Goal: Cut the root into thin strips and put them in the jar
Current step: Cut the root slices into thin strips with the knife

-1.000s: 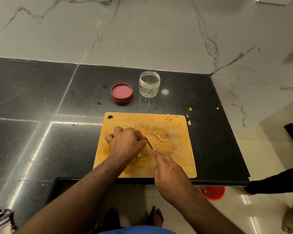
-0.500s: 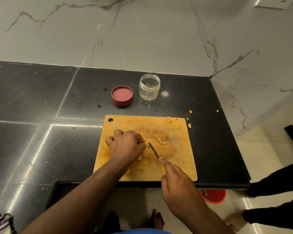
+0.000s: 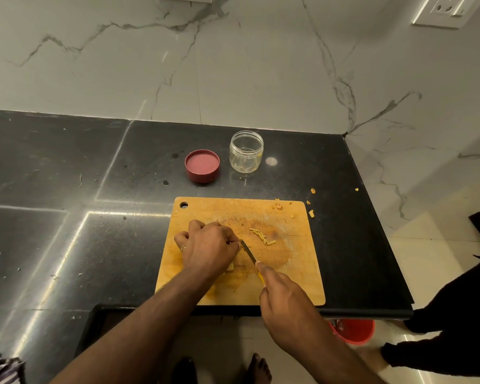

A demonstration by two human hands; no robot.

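Since a moment ago the knife (image 3: 248,251) blade has slid back against the left hand (image 3: 208,249), whose curled fingers pin the mostly hidden root (image 3: 230,266) to the cutting board (image 3: 297,261). The right hand (image 3: 284,293) grips the handle. Cut strips (image 3: 262,236) lie at 2 o'clock; the jar (image 3: 246,151), at 12 on the desk (image 3: 67,217), looks nearly empty, so slicing likely continues.

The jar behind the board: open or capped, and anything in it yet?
Open and upright. The jar has no cap; its red lid lies beside it on the counter. It looks nearly empty, apart from a few yellowish bits.
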